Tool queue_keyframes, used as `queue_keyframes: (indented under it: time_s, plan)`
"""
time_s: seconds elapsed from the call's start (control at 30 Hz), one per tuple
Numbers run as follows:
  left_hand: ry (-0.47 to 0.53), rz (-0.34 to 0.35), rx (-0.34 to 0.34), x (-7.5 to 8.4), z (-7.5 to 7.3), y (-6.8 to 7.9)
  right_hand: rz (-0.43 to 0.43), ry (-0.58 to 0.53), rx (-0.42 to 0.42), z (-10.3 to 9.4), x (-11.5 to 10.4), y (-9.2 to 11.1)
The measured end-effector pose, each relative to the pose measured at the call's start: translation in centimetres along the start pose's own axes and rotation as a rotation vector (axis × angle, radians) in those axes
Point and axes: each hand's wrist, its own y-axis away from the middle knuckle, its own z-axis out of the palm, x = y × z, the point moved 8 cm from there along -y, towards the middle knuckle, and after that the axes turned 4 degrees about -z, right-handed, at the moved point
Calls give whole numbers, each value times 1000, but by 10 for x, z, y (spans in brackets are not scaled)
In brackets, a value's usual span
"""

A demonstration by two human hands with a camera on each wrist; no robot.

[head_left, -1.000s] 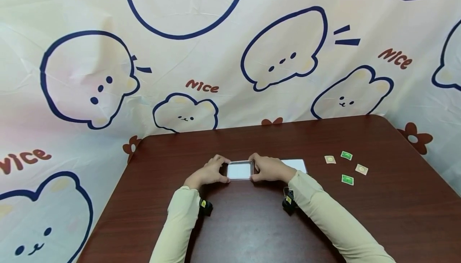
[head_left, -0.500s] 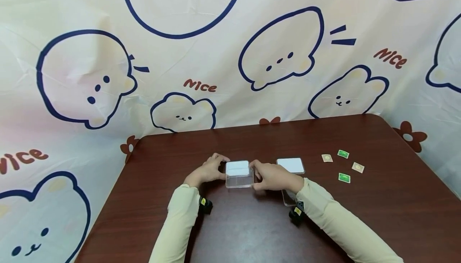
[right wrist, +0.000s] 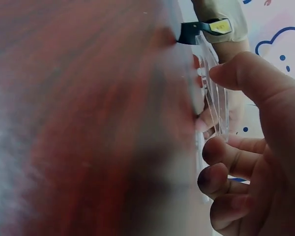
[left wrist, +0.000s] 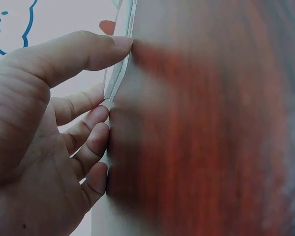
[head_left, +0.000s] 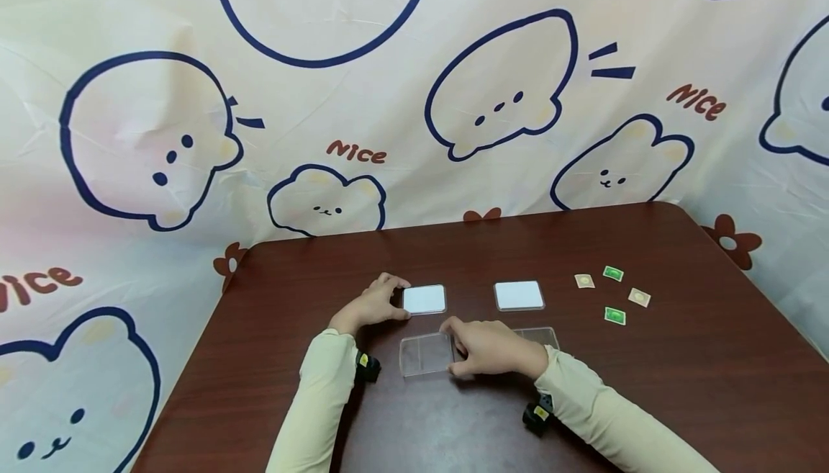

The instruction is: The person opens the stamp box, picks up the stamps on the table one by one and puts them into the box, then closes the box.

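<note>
My left hand [head_left: 370, 305] holds a shallow clear case with a white top face [head_left: 424, 300] by its left end, lying on the table. In the left wrist view the thumb is on the near edge of the case [left wrist: 119, 81] and the index finger on the far edge. Closer to me, my right hand [head_left: 495, 347] grips a clear plastic lid [head_left: 421, 356] by its right end. The right wrist view shows this lid [right wrist: 217, 98] raised on edge between thumb and index finger, the other fingers curled below.
A matching white-faced case [head_left: 519, 296] lies to the right, with another clear lid [head_left: 540, 335] partly hidden behind my right wrist. Several small green and cream cards [head_left: 615, 316] are spread farther right on the brown table [head_left: 686, 358]. A printed cloth [head_left: 414, 98] hangs behind.
The right hand has slid the clear lid off the left case and drawn it toward me, exposing the white face fully. The left hand has stayed at the case's left end.
</note>
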Motion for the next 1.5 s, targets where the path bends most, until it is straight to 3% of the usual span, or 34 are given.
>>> queue_keyframes:
  time_s: [0.57,1.07,1.27,1.5]
  plan:
    - [43,-8,16,-3,0,-3,26,84,-19,13,4,-1]
    - [47,7,14,-5,1,-5,39,131,-25,11,-2,2]
    - [49,7,6,-1,1,-2,41,69,-36,7,-1,7]
    - [-7,44,50,12,-5,2,0,-23,0,-7,1,15]
